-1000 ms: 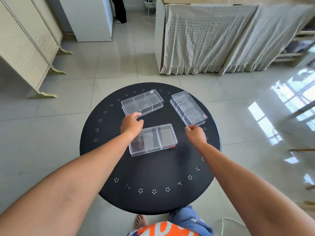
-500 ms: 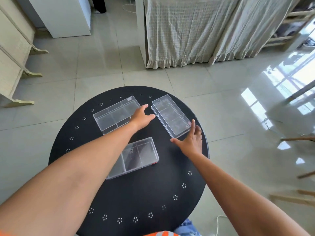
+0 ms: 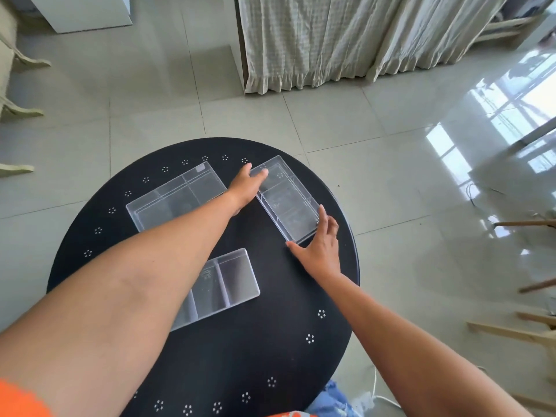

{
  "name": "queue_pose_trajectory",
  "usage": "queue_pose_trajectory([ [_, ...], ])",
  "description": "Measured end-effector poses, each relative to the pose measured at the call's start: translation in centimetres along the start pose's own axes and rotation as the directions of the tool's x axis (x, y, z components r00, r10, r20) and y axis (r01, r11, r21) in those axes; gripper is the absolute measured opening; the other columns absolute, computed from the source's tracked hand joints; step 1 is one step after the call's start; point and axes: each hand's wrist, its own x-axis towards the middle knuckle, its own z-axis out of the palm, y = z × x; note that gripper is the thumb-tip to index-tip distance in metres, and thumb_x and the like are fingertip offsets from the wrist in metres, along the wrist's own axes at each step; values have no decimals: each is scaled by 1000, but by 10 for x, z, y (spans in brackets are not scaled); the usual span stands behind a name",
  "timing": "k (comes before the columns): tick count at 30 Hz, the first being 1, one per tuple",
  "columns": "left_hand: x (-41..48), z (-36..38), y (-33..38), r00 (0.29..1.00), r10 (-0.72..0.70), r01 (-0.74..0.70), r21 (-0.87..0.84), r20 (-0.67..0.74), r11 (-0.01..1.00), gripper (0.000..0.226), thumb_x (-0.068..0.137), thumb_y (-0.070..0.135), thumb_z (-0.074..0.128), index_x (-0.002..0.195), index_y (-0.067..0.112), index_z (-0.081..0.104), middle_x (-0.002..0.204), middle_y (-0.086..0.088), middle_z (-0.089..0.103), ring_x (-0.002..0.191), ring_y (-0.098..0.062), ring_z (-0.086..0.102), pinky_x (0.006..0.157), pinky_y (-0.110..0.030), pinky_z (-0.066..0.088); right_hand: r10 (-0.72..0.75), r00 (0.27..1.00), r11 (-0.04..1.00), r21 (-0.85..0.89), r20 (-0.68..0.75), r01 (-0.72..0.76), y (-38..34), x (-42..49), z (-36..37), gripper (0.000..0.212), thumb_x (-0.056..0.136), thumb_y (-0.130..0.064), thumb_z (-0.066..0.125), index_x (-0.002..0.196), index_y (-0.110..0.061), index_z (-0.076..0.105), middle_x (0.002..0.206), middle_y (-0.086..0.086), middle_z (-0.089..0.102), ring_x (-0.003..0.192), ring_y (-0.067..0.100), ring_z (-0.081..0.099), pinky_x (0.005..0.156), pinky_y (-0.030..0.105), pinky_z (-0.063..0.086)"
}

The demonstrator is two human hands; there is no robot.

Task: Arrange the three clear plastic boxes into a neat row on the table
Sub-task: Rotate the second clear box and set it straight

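Three clear plastic boxes lie on a round black table (image 3: 270, 341). The far right box (image 3: 285, 197) sits at an angle; my left hand (image 3: 245, 188) grips its far left corner and my right hand (image 3: 320, 251) holds its near corner, fingers spread along the edge. The far left box (image 3: 174, 200) lies beside my left forearm, which covers its near right part. The near box (image 3: 222, 284) lies in the middle of the table, its left part hidden under my left arm.
The table stands on a glossy tiled floor (image 3: 391, 176). A curtained cabinet (image 3: 331, 40) stands behind it, a folding screen's feet (image 3: 18, 109) at far left, wooden furniture legs (image 3: 526, 326) at right. A white cable (image 3: 376, 392) lies near my feet.
Both hands have moved from the near box to the far right box. My left hand reached past the far left box to the right box's far corner; my right hand closed on its near corner.
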Motion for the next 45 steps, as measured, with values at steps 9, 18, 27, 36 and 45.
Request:
queue_pose_trajectory([
  [9, -3, -15, 11, 992, 112, -118, -143, -54, 983, 62, 92, 48, 52, 145, 19, 39, 146, -3, 46, 131, -14, 44, 100, -24, 30, -4, 996, 865, 499, -86, 46, -29, 25, -47, 55, 67, -44, 75, 116, -51, 51, 119, -12, 50, 95, -8, 58, 88, 17, 48],
  [18, -16, -38, 8, 979, 129, -108, -139, 158, 984, 72, 81, -11, 48, 144, 23, 41, 119, 0, 57, 85, -10, 53, 65, -23, 43, 190, 854, 634, 603, 485, -484, -33, 59, -117, 61, 50, -55, 71, 102, -26, 59, 78, 14, 63, 65, 25, 63, 59, 28, 47],
  [27, -32, -42, -12, 983, 28, 9, -198, 183, 980, 69, 78, 9, 72, 140, 26, 45, 137, -8, 53, 122, -19, 53, 92, -38, 41, 306, 784, 663, 470, 540, -582, -49, 73, -119, 77, 79, -77, 49, 119, -11, 60, 88, 14, 56, 65, 25, 58, 57, 31, 53],
  [36, -45, -25, -37, 980, -146, 180, -301, 133, 936, 41, 82, 28, 73, 119, 18, 57, 124, -9, 61, 115, -29, 58, 90, -48, 52, 305, 816, 805, 324, 492, -496, -61, 87, -104, 50, 95, -57, 46, 119, -14, 55, 105, 6, 49, 64, 22, 48, 58, 30, 45],
  [45, -45, -5, -48, 967, -248, 225, -274, -54, 935, 68, 82, 26, 73, 136, -1, 41, 100, -11, 55, 97, -28, 58, 81, -41, 55, 321, 873, 886, 208, 368, -414, -54, 93, -81, 13, 97, -18, 52, 95, -6, 55, 75, 8, 49, 54, 17, 45, 54, 29, 48],
])
